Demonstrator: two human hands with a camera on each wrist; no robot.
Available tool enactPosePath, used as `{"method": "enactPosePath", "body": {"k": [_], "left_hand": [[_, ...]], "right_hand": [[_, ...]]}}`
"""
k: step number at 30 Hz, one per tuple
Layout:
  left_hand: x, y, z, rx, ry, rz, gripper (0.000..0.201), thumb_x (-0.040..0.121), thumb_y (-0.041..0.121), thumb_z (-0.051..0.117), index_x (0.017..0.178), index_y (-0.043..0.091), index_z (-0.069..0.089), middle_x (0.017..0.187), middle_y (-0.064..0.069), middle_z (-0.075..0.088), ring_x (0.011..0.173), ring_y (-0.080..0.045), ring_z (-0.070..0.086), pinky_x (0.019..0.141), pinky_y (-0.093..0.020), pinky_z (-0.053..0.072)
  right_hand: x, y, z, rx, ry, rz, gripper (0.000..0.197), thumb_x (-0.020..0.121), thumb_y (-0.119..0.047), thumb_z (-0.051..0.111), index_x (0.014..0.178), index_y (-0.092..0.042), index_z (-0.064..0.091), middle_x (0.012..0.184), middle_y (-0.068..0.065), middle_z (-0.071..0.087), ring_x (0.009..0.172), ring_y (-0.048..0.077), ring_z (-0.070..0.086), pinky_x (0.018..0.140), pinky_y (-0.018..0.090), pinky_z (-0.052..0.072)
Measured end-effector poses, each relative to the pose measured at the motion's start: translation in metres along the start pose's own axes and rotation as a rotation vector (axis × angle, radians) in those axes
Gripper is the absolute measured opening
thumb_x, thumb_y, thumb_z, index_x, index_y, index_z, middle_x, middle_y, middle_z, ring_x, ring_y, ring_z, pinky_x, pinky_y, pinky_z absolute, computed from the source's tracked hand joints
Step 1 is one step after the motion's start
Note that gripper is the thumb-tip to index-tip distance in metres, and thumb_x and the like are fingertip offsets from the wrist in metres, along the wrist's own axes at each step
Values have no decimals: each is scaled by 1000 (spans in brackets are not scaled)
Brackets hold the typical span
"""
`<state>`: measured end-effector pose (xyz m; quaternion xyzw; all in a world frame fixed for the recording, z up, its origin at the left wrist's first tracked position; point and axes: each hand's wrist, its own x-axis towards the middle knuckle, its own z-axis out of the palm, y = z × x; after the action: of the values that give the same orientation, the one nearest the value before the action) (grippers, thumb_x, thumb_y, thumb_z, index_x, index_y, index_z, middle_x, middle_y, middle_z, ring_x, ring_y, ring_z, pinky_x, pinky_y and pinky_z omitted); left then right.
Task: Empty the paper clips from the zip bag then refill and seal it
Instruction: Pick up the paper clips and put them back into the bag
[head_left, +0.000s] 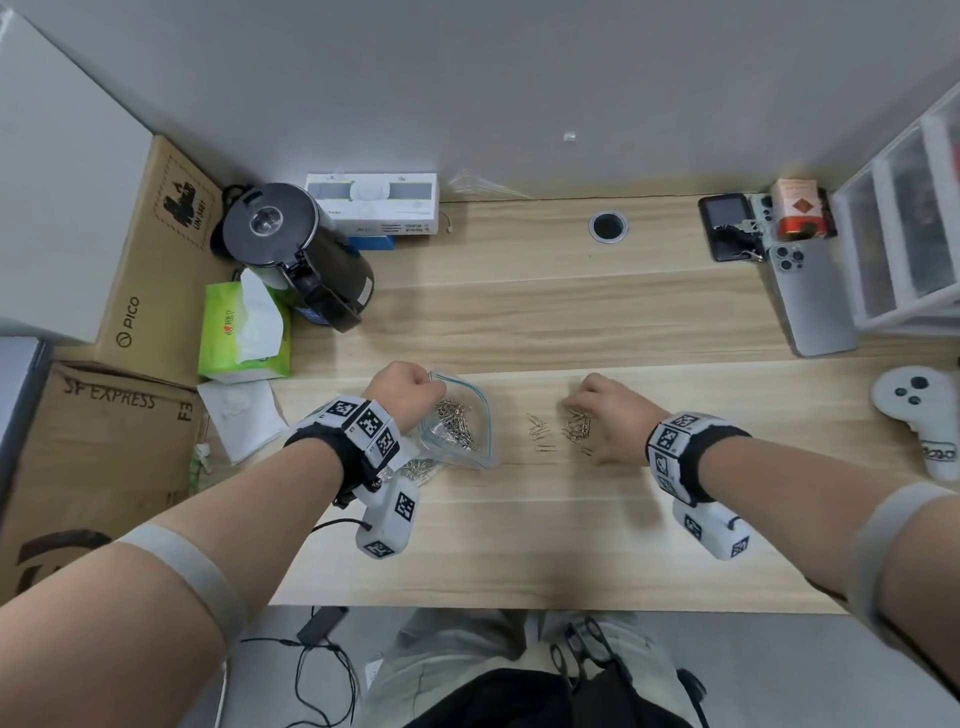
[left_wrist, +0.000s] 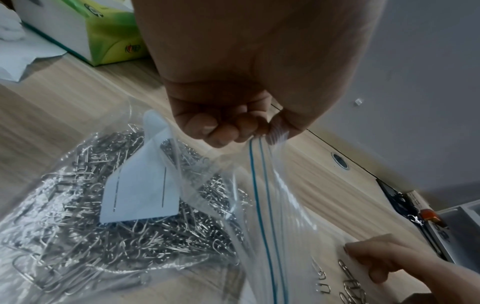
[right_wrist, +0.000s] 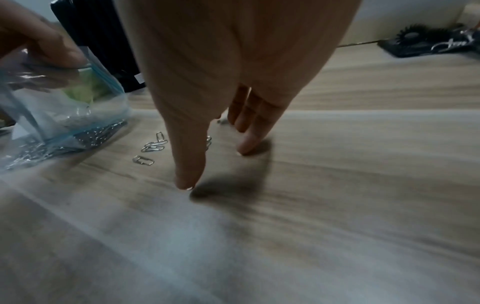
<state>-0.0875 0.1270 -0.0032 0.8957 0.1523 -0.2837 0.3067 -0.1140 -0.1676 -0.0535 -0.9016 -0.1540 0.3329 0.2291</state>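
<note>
A clear zip bag (head_left: 470, 415) with a blue seal strip lies left of centre on the wooden desk (head_left: 519, 530), its mouth lifted. My left hand (head_left: 402, 384) pinches the bag's top edge (left_wrist: 259, 164) between thumb and curled fingers. A heap of silver paper clips (left_wrist: 103, 226) and a white label (left_wrist: 142, 185) are inside the bag. Several loose paper clips (head_left: 540, 434) lie on the desk to its right. My right hand (head_left: 605, 413) is over them, its fingertips (right_wrist: 244, 148) straight and touching the wood, holding nothing I can see.
A black kettle (head_left: 306, 254) and a green tissue box (head_left: 241, 332) stand behind the bag at left, with cardboard boxes (head_left: 150, 270) beyond. A phone (head_left: 813, 306), a white controller (head_left: 919, 415) and clear drawers (head_left: 904, 234) are at right.
</note>
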Motion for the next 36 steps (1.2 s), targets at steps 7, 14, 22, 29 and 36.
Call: {"method": "enactPosePath", "body": {"k": [7,14,22,29,36], "left_hand": [[-3,1,2,20,15,-19,29,83,23,57,58,15,46,58,-2,47,59,-22,46,60,-29,40],[-7,6,2,7,14,-23,20,77,28,56,64,14,53,63,-5,52,62,-24,52,65,-38,53],[-8,4,4,5,9,-36,21,65,34,51,59,14,51,61,-8,55,62,-27,56,73,-46,56],[-11,8,3,2,13,-34,21,75,28,55,60,15,49,61,-6,52,63,-26,54,73,-44,55],[-11,3,1,14,12,-17,23,66,36,51,62,13,54,61,-7,55,62,-26,56,73,-45,55]], "right_hand": [[11,2,7,28,51,-34,55,69,-17,83,121,-12,66,109,4,53,88,14,49,84,22,40],[10,1,13,35,124,-34,42,74,-19,81,114,-11,71,109,6,58,102,22,54,90,25,40],[11,-4,18,6,178,32,17,82,-10,69,96,-15,77,102,5,67,99,25,60,80,22,38],[13,-8,17,-88,114,28,16,83,-12,59,95,-12,70,101,6,67,97,26,60,76,26,36],[15,-12,24,-206,66,-42,15,84,-8,54,96,-4,62,99,12,61,93,32,58,77,38,48]]}}
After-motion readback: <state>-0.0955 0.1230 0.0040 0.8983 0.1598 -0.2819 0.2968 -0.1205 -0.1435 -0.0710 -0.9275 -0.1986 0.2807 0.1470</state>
